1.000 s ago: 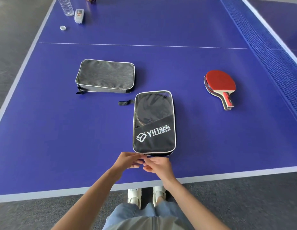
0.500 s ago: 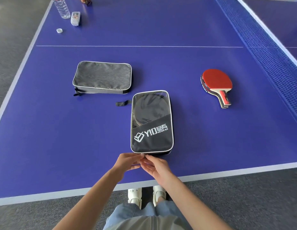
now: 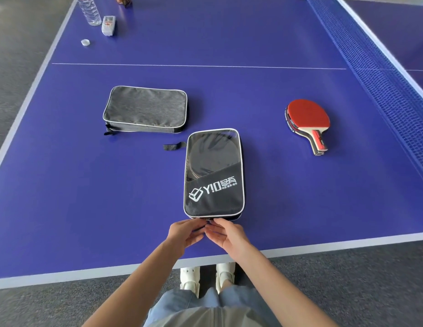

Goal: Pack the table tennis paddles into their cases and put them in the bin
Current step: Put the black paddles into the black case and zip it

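Observation:
A black paddle case point(image 3: 214, 175) with white piping and a clear window lies flat near the table's front edge; a dark paddle shows through the window. My left hand point(image 3: 185, 233) and my right hand point(image 3: 225, 234) meet at the case's near end, fingertips pinched on its zipper edge. A grey case point(image 3: 146, 109) lies flat farther back on the left. A stack of red-faced paddles point(image 3: 306, 119) rests on the right, handles pointing toward me. No bin is in view.
The blue table point(image 3: 87, 197) has its net point(image 3: 382, 74) along the right. At the far left stand a water bottle point(image 3: 88, 10), a small white device point(image 3: 108, 25) and a bottle cap point(image 3: 85, 42). A loose black strap point(image 3: 173, 146) lies beside the black case.
Both hands have shifted slightly forward and closed in on the near end of the black case. The case, the grey case and the paddles have stayed put.

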`<state>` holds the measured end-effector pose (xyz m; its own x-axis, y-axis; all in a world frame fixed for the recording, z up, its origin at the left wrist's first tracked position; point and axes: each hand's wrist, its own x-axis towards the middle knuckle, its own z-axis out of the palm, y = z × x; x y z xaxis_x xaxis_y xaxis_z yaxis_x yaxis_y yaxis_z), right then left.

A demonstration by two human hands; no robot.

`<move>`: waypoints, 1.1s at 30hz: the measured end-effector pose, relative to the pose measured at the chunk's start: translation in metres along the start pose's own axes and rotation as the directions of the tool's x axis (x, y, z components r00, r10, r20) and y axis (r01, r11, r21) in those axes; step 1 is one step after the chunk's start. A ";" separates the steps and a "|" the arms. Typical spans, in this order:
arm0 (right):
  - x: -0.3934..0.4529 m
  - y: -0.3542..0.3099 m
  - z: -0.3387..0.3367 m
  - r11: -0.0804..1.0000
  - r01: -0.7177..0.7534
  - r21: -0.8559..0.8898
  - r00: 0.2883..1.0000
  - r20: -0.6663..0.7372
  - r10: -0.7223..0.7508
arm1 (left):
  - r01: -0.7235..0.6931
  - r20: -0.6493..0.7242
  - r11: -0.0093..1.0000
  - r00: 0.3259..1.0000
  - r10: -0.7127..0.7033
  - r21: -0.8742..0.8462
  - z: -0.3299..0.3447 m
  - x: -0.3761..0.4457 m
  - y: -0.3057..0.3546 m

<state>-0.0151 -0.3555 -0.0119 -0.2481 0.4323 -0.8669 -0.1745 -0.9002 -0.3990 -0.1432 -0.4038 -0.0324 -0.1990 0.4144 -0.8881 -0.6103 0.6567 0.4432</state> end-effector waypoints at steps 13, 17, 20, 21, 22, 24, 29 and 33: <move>0.006 0.005 0.013 0.997 -0.031 -0.068 0.999 0.006 0.032 | -0.080 -0.052 0.981 0.994 0.091 0.177 -0.017 -0.001 0.006; 0.009 0.006 0.021 0.993 -0.099 0.061 0.995 -0.011 0.100 | -0.131 -0.001 0.954 0.991 0.136 0.269 -0.022 -0.004 0.011; 0.010 0.007 0.023 0.992 -0.104 0.066 0.994 -0.010 0.104 | -0.141 0.010 0.956 0.990 0.143 0.257 -0.023 -0.005 0.017; 0.011 0.006 0.023 0.993 -0.108 0.056 0.994 -0.011 0.109 | -0.144 0.010 0.956 0.989 0.147 0.257 -0.024 -0.005 0.019; 0.011 0.006 0.022 0.992 -0.116 0.049 0.993 -0.005 0.116 | -0.152 0.008 0.950 0.988 0.156 0.274 -0.025 -0.004 0.021; 0.012 0.005 0.021 0.987 -0.153 0.047 0.988 0.021 0.153 | -0.169 0.013 0.930 0.985 0.175 0.325 -0.026 -0.003 0.024; 0.013 0.004 0.030 0.986 -0.165 0.006 0.983 0.078 0.164 | -0.098 0.011 0.963 0.995 0.098 0.253 -0.028 -0.004 0.023; 0.012 0.004 0.035 0.985 -0.172 0.024 0.982 0.080 0.170 | -0.046 -0.012 0.999 0.999 0.046 0.025 -0.033 -0.002 0.026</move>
<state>-0.0526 -0.3520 -0.0134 -0.3494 0.2758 -0.8955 -0.1520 -0.9597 -0.2363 -0.1836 -0.4085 -0.0237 -0.2363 0.4370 -0.8679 -0.5811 0.6523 0.4866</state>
